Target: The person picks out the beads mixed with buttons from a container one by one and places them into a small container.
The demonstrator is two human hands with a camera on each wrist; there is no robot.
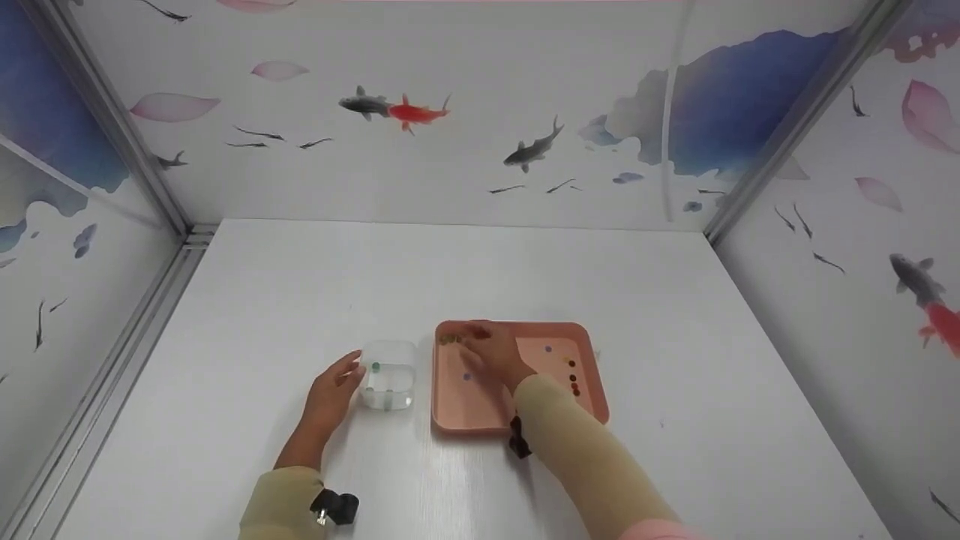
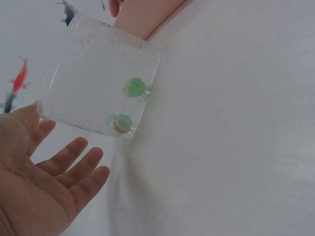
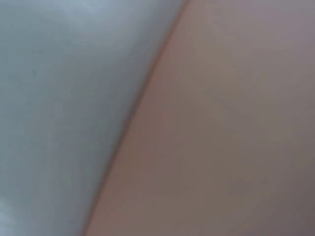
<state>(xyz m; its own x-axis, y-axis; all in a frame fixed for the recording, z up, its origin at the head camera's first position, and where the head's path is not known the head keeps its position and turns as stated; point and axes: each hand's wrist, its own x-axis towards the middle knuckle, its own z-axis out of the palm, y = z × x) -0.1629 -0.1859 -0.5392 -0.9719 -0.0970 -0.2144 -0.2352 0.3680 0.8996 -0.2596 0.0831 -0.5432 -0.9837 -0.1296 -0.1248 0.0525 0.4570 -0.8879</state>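
Observation:
My left hand is beside a clear plastic container, its fingers loosely extended and the thumb touching the container's side. Inside the container lie a green marble and a clear marble with a reddish streak. Over the left half of a pink tray is my right hand, fingertips down close to a row of green marbles in the far left corner. Whether those fingers pinch anything is hidden. The right wrist view has only a blurred tray wall.
Several dark and red marbles line the tray's right side. One blue round spot lies left of the right forearm, another blue spot to its right. The white table is enclosed by walls printed with fish.

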